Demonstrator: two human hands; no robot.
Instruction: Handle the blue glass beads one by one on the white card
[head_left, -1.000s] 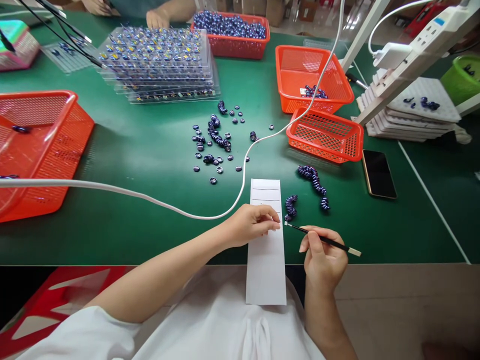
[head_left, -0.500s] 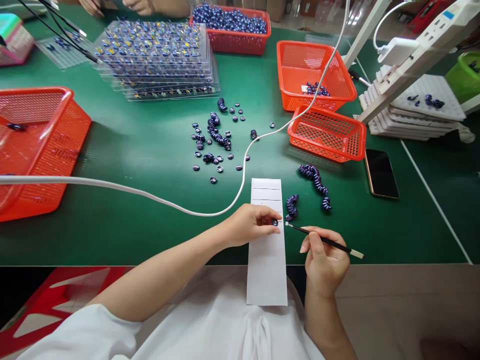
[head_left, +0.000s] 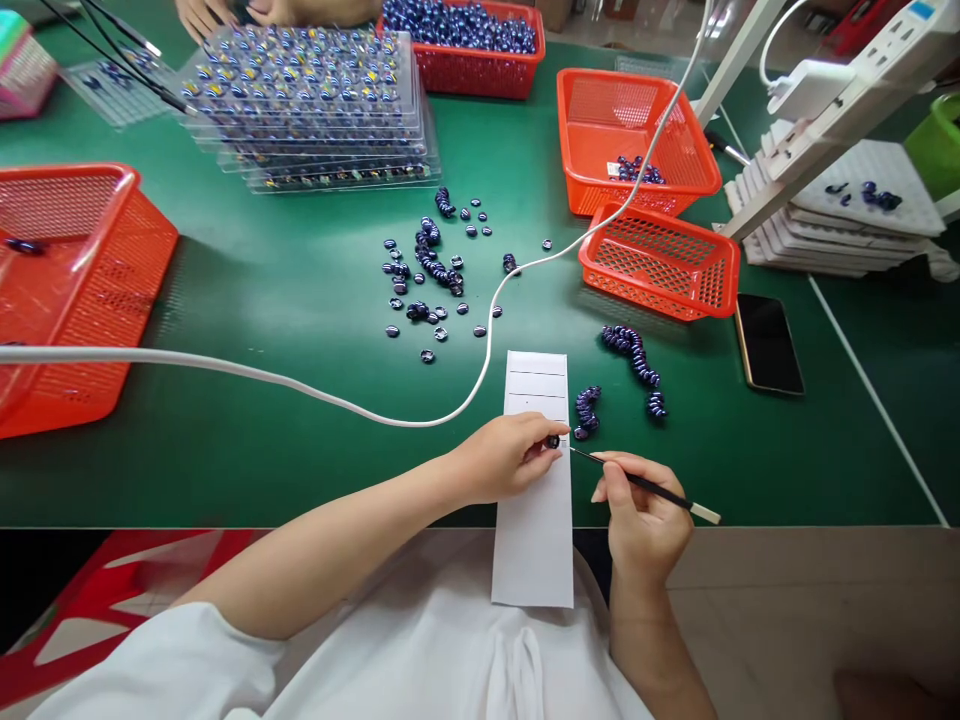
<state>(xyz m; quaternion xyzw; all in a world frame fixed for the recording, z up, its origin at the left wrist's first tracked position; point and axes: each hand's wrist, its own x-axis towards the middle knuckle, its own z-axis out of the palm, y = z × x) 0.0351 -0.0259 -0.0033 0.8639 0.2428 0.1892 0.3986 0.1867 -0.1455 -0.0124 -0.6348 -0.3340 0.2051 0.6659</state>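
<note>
My left hand [head_left: 517, 455] pinches a small shiny dark piece [head_left: 553, 441] between thumb and fingertips, above a white paper strip [head_left: 534, 540] with ruled lines. In my right hand [head_left: 646, 510] is a slim black stick tool [head_left: 660, 490] with a pale rear end, held like a pen. Its tip points left, close beside the dark piece; whether they touch I cannot tell. Right of the paper lie a short curved row of dark pieces [head_left: 587, 408] and a longer row [head_left: 634, 355]. Loose dark oval pieces [head_left: 441, 334] and another curved row [head_left: 435, 262] lie farther back.
A white cable [head_left: 337, 408] crosses the green table. Orange baskets stand at left [head_left: 97, 330] and right [head_left: 660, 265]. Stacked clear trays [head_left: 300, 150] and a red basket of blue pieces [head_left: 480, 70] stand behind. A phone [head_left: 770, 343] lies right. Another person's hands [head_left: 225, 12] show far back.
My right hand has shifted slightly left, bringing the tool's tip closer to the dark piece. My left fingers have turned the piece a little. The camera view has shifted slightly.
</note>
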